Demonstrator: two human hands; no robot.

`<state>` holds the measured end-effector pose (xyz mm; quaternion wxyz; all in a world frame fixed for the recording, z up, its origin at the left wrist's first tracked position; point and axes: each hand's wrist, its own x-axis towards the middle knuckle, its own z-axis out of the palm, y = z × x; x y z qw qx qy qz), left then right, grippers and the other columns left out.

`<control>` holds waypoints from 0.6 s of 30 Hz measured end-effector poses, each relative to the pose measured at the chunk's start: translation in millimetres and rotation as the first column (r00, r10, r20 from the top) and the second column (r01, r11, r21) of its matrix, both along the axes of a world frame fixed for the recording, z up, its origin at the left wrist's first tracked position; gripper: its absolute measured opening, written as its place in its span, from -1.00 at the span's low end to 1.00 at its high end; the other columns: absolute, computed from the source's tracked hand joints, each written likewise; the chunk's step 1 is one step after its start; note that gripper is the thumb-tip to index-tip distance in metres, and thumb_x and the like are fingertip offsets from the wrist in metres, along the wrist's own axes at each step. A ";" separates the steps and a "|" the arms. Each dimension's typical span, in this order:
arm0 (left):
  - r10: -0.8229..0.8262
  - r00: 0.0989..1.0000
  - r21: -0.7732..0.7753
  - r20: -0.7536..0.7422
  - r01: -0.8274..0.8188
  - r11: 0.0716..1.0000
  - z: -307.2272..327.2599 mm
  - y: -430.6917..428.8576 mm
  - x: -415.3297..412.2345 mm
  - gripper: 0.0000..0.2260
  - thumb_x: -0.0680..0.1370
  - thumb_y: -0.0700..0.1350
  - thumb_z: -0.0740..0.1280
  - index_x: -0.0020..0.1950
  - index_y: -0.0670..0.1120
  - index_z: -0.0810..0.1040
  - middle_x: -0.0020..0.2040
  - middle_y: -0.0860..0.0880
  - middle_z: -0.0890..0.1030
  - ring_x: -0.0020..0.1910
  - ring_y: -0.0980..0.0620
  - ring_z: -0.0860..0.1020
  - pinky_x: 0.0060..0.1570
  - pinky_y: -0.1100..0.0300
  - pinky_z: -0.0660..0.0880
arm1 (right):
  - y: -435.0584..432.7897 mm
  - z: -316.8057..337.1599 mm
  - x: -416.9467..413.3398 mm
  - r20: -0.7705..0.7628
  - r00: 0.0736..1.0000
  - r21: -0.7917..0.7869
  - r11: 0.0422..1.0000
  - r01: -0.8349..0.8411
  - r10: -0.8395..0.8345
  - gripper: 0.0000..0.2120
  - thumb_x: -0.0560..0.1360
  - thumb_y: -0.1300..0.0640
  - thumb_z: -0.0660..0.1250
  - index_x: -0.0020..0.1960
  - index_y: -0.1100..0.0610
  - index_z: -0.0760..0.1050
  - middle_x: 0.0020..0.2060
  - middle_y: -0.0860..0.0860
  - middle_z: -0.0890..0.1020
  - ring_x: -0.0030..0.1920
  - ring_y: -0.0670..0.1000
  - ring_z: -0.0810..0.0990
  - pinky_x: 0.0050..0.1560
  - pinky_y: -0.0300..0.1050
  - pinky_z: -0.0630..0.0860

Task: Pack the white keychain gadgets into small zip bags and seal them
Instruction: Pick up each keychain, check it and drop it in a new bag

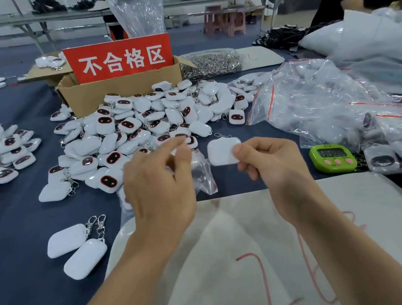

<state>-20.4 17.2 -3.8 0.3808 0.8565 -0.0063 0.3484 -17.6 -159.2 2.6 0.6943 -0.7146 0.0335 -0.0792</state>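
From the head camera: the right hand (272,162) pinches a white keychain gadget (221,152) between thumb and fingers, plain back up, above the blue table (14,241) and just beside a small clear zip bag (204,175); the left hand (158,186) grips that bag by its edge; behind them lies a pile of gadgets (140,124); a green timer (333,158) sits further right.

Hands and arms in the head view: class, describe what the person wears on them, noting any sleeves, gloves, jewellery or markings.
No sleeve shows on the left forearm or the right forearm; both are bare to the frame's edge. The left hand and right hand wear no gloves, and no ring, watch, bracelet or marking shows.
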 end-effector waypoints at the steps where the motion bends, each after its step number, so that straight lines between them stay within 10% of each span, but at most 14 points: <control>1: 0.071 0.997 -0.014 -0.017 -0.071 0.997 1.5 4.5 3.5 -0.77 0.61 -0.02 0.29 0.17 0.11 0.69 -0.26 0.13 0.59 -0.12 0.02 0.41 0.05 0.11 0.28 | -1.7 -0.8 1.9 -0.023 0.998 0.011 0.999 0.050 -0.050 -0.71 0.52 0.13 0.49 -0.37 0.12 0.58 -0.41 0.08 0.54 -0.37 0.01 0.33 -0.37 -0.27 0.30; 11: -0.023 0.991 0.148 -0.132 0.043 0.988 0.8 -7.9 -2.8 -0.60 0.45 0.21 0.27 0.25 0.13 0.45 -0.35 0.16 0.45 -0.27 0.11 0.43 0.03 0.17 0.20 | -2.7 -7.3 7.2 -0.083 0.984 -0.108 0.983 0.149 -0.158 -0.76 0.47 0.04 0.54 -0.35 0.02 0.64 -0.45 -0.05 0.55 -0.46 -0.10 0.35 -0.33 -0.17 0.33; 18: -0.060 0.992 0.148 -0.107 0.076 0.986 -2.3 -10.3 -4.0 -0.70 0.42 0.03 0.36 0.12 0.04 0.46 -0.39 0.14 0.39 -0.32 0.16 0.40 -0.04 0.17 0.20 | -2.8 -5.6 4.8 -0.127 0.990 0.042 0.997 0.068 -0.062 -0.79 0.52 0.18 0.50 -0.30 0.11 0.69 -0.39 0.03 0.66 -0.44 -0.05 0.50 -0.36 -0.25 0.46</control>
